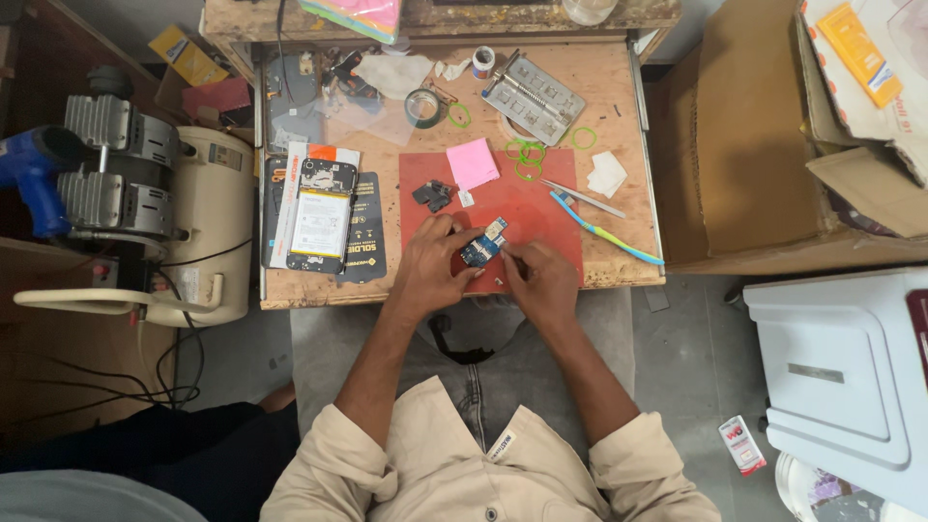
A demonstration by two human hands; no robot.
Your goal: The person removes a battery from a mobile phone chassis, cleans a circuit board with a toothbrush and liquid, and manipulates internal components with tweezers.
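Observation:
My left hand (433,266) and my right hand (541,280) meet over a red mat (541,208) near the front edge of a small wooden table (619,106). Both hands pinch a small blue circuit board (483,244) between their fingertips. An opened phone (320,215) with its battery showing lies to the left on dark packets. Small black parts (433,194) and a pink sticky note (472,163) lie on the mat just beyond my hands.
Tweezers (583,197) and a blue-yellow toothbrush (607,232) lie right of the mat. Green rubber bands (527,155), a metal jig (534,99) and tape roll (422,107) sit further back. An air compressor (135,208) stands left, cardboard boxes (754,145) right.

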